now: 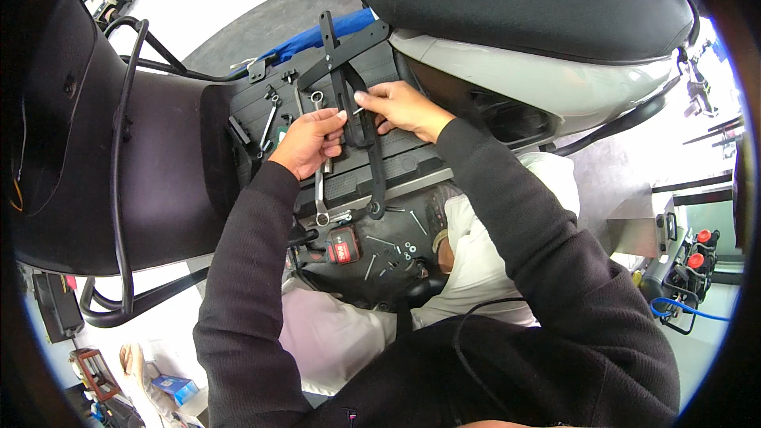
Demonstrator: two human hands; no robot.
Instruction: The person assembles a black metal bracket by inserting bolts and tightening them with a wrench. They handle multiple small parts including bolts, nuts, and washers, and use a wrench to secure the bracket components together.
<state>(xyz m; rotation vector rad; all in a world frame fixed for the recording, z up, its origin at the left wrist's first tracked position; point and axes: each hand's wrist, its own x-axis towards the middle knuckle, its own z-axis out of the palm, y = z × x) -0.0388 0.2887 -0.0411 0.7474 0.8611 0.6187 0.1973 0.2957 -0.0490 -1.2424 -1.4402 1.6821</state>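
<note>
On the ribbed black footboard (396,166) of a scooter, seen from the head camera, both hands meet at a black metal bracket (349,71), a long flat bar with a cross arm near its top that runs from the far edge of the footboard down to a round eye near the near edge. The left hand (309,141) is curled closed around the bar's left side, thumb and forefinger pinched near its middle; a silver combination spanner (319,194) lies just under it, pointing toward the near edge. The right hand (400,107) has its fingers closed on the bar from the right, and a small pale fastener or tool tip seems to sit between the two hands, too small to tell which. More spanners (269,123) lie by the footboard's left edge. Past the near edge, loose screws and washers (396,250) are scattered beside a red and black power tool (342,247). The scooter seat (523,0) hangs over the far right corner.

My reading is that the step in hand is fitting or freeing a fastener at the bracket's middle, with the bar steadied by both hands. The next move likely calls for holding the bar square while one hand lets go to fetch the spanner just below, without knocking the small hardware
</note>
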